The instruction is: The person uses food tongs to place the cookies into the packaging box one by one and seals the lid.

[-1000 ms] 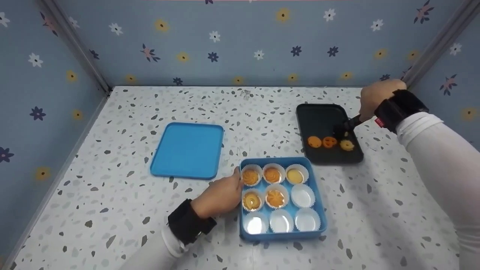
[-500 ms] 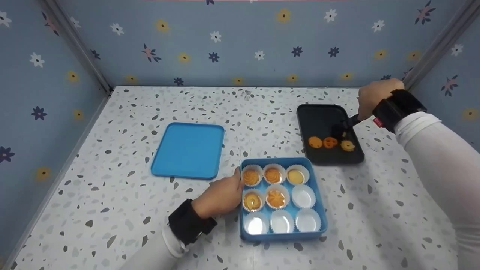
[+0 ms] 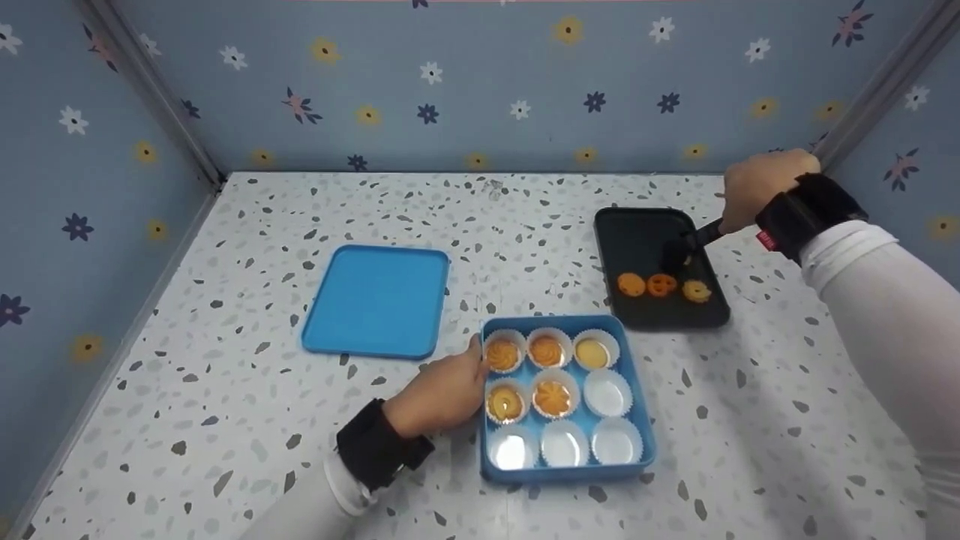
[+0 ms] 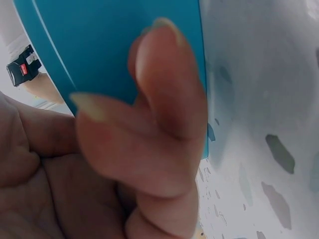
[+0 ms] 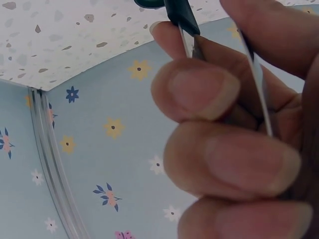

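My right hand [image 3: 769,187] grips a pair of tongs [image 3: 706,234] with metal arms and dark ends. The tongs' tips are low over the dark tray [image 3: 645,232], where a small yellowish bit shows beside them. In a row on that tray lie a round orange cookie [image 3: 631,284], a pretzel-shaped cookie [image 3: 661,285] and a pale ring-like cookie [image 3: 697,291]. My left hand [image 3: 442,394] rests its fingers against the left wall of a blue box [image 3: 643,442]; the left wrist view shows bent fingers [image 4: 169,74] at that wall. White paper cups [image 3: 607,392] line the box, several holding cookies.
A blue square lid [image 3: 375,300] lies flat on the speckled table [image 3: 225,375], left of the box. Flowered blue walls [image 3: 480,82] enclose the table at the back and sides. The dark tray stands just beyond the box's far right corner.
My right hand has shifted slightly right and away, tilting the tongs' handle while their tips stay over the dark tray. My left hand and the box have not moved.
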A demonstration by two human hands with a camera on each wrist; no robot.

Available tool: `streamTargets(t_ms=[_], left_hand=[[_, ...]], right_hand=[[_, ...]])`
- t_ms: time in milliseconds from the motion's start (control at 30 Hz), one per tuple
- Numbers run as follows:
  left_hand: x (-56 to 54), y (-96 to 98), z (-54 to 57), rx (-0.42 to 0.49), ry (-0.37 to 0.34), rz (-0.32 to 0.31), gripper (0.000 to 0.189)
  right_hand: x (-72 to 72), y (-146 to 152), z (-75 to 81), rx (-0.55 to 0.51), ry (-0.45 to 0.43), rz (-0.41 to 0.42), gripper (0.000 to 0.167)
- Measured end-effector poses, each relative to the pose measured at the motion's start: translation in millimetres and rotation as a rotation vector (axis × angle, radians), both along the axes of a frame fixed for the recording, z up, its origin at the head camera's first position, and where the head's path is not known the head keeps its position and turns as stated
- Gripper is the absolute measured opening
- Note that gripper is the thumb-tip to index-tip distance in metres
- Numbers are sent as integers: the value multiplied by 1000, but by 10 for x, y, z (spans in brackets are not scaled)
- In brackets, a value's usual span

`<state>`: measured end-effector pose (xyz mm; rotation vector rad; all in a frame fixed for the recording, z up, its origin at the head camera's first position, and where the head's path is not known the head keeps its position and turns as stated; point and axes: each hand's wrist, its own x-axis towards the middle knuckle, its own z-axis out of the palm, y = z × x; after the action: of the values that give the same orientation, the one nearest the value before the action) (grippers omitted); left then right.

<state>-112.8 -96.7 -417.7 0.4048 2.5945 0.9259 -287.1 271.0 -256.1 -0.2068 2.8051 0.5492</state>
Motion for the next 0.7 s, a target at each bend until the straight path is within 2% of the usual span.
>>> streamTargets(t_ms=[167,367,533,700], left_hand=[[-5,22,-12,-8,8,-10,60],[-8,20,7,16,-23,7,61],[-5,7,8,33,-32,12,61],[3,4,14,39,-32,22,62]], right_hand=[[79,27,53,-15,26,0,35],[247,23,178,-64,68,22,42],[471,-22,310,-87,75,38,47],[792,-126,397,-105,85,46,45]])
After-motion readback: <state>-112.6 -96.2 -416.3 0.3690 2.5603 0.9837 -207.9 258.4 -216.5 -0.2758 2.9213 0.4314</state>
